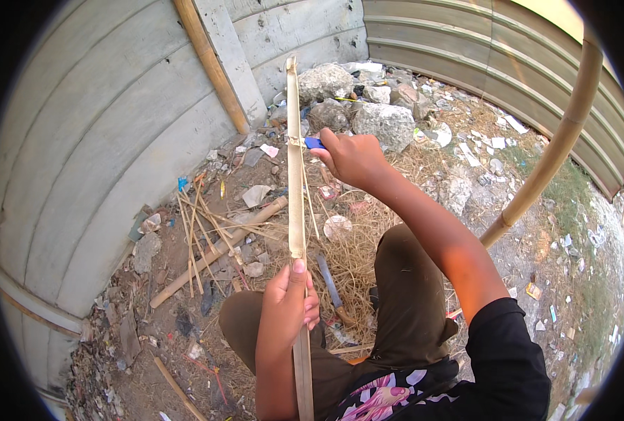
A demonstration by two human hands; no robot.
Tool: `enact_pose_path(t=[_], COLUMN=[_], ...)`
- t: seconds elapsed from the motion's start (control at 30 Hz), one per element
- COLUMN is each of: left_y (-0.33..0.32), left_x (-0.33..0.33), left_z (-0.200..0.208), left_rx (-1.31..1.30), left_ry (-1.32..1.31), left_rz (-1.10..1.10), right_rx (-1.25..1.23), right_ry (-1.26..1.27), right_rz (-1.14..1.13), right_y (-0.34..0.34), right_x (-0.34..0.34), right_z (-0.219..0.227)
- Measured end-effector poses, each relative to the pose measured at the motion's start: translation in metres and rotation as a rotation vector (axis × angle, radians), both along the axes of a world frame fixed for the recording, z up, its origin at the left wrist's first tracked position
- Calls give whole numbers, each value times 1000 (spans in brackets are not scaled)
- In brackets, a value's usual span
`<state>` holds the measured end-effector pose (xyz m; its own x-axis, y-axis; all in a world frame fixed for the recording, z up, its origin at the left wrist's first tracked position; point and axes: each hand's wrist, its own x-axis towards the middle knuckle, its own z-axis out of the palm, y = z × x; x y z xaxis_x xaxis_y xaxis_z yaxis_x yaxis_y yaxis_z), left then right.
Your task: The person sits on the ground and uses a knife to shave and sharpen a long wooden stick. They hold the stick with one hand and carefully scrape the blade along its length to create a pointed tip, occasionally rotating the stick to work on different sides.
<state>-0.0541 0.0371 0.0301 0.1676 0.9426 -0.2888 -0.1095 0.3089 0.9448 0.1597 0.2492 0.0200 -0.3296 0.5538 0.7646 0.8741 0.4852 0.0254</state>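
A long split bamboo strip [296, 189] stretches away from my lap, its hollow inner face upward. My left hand [294, 298] is closed around its nearer part, thumb on top near a node. Farther along, my right hand [350, 158] grips a blue-handled cutter [314, 143], whose blade end meets the strip at another node. The blade itself is too small to make out well. A thin sliver [310, 200] hangs beside the strip's right edge. Between my knees, a machete-like knife [331, 284] with a wooden handle lies on the ground.
Thin bamboo sticks [203, 224] and a bamboo pole [217, 252] lie at left. Concrete chunks [384, 126] and litter sit ahead. A grey panel wall [115, 140] stands left, corrugated metal sheeting [508, 56] at back right. An upright bamboo pole [550, 154] leans at right.
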Motion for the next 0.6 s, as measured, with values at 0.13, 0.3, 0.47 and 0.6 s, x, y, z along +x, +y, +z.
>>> enact_pose_path(t=[0.13, 0.3, 0.47, 0.6], left_y=[-12, -56, -34, -26], left_x=[5, 14, -12, -11], left_z=[0, -31, -26, -28], left_rx=[-56, -132, -82, -76], left_ry=[4, -45, -192, -172], left_rz=[-99, -285, -116, -56], right_rx=[-261, -354, -554, -680], right_ry=[219, 431, 748, 778], right_rz=[-302, -581, -59, 275], right_y=[43, 93, 60, -49], right_x=[13, 133, 161, 80], right_z=[43, 101, 37, -8])
